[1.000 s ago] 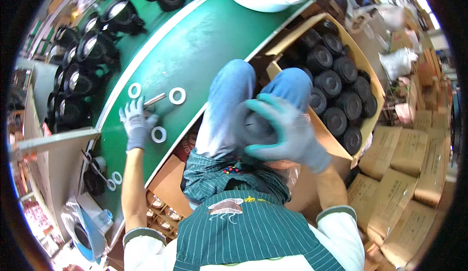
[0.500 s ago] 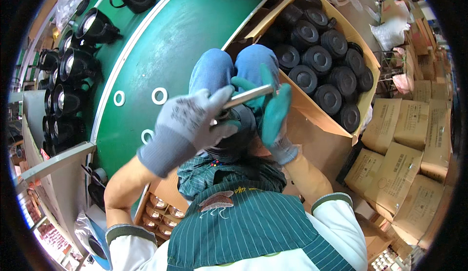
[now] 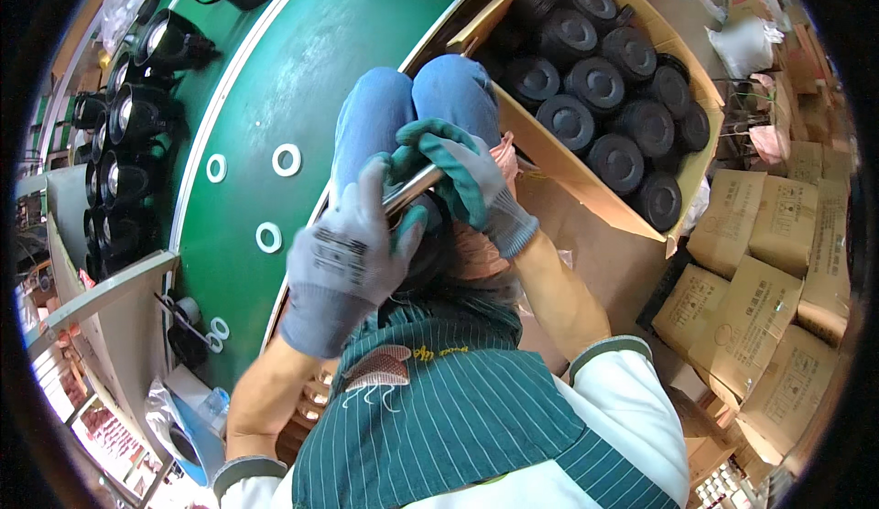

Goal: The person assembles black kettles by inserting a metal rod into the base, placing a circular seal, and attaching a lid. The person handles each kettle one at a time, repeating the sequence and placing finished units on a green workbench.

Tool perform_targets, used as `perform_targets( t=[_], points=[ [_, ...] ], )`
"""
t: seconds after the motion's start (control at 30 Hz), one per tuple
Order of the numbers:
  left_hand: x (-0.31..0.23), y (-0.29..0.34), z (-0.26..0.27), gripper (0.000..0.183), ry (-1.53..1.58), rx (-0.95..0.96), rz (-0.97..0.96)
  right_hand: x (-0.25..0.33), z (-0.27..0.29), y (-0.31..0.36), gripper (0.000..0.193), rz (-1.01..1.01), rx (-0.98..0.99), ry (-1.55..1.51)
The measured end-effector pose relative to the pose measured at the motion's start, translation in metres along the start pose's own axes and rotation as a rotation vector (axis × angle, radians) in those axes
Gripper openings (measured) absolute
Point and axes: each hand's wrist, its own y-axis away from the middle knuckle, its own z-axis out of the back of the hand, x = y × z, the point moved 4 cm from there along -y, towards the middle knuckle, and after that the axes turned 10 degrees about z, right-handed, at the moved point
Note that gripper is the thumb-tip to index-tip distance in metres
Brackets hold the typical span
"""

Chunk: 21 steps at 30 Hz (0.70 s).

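Observation:
Both my hands meet over my lap, in grey gloves with green palms. My left hand (image 3: 346, 262) covers a dark round part (image 3: 423, 257) resting on my lap. Its fingers close around a thin silvery metal rod (image 3: 412, 189). My right hand (image 3: 458, 175) curls over the other end of that rod, just above my blue-jeaned knees (image 3: 407, 111). Most of the dark part is hidden under the gloves.
A green conveyor belt (image 3: 302, 79) runs at the left with three white rings (image 3: 286, 159) on it. Black lamp housings (image 3: 137, 115) line its far side. An open cardboard box (image 3: 549, 161) of black round parts (image 3: 604, 83) stands at my right knee. Sealed cartons (image 3: 769, 289) are stacked further right.
My left hand left the belt, took the metal rod and came to my lap. Both hands now grip it over the dark part my right hand held.

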Motion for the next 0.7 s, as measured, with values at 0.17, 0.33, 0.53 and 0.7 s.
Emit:
perform_targets(
  t=[0.17, 0.33, 0.53, 0.7],
  points=[
    [0.047, -0.032, 0.009, 0.052, 0.534, 0.02, -0.297, 0.009, -0.037, 0.055, 0.028, 0.207, 0.014, -0.018],
    [0.059, -0.079, 0.004, 0.055, 0.891, 0.182, -0.502, 0.035, -0.064, 0.059, 0.028, 0.503, 0.466, 0.472],
    [0.063, -0.091, -0.004, 0.048, 0.904, 0.227, -0.704, 0.05, -0.095, 0.03, 0.027, 0.534, 1.055, 0.935],
    [0.029, -0.111, -0.019, 0.028, 0.907, 0.234, -0.804, 0.01, -0.138, 0.053, 0.023, 0.178, 1.281, 1.076]
  ],
)
